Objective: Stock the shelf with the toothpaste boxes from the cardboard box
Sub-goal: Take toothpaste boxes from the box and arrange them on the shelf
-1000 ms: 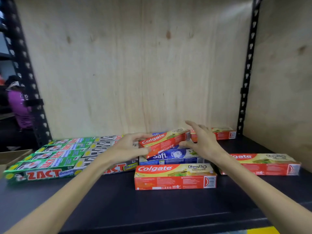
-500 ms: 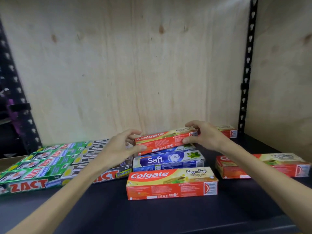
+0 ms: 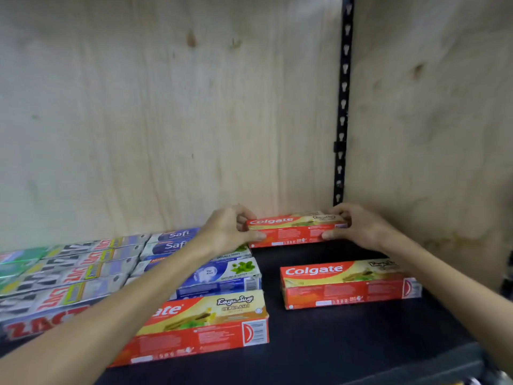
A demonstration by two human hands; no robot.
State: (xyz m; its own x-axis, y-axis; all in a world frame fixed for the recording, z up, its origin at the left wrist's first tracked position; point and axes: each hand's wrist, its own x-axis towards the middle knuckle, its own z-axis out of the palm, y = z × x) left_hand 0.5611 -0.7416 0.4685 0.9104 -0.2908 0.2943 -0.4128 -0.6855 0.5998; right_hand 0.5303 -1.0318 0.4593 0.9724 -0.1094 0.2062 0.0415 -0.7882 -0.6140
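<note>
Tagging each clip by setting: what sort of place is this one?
Probably a shop or stockroom shelf bay. Rows of boxed toothpaste, Zact, Safi and Colgate, lie on a dark shelf board with a slotted metal upright and plywood backing.

Three Colgate boxes (image 3: 297, 230), two hands (image 3: 224, 232)

Both arms reach forward, left hand (image 3: 226, 232) and right hand (image 3: 358, 227) with fingers curled.
</note>
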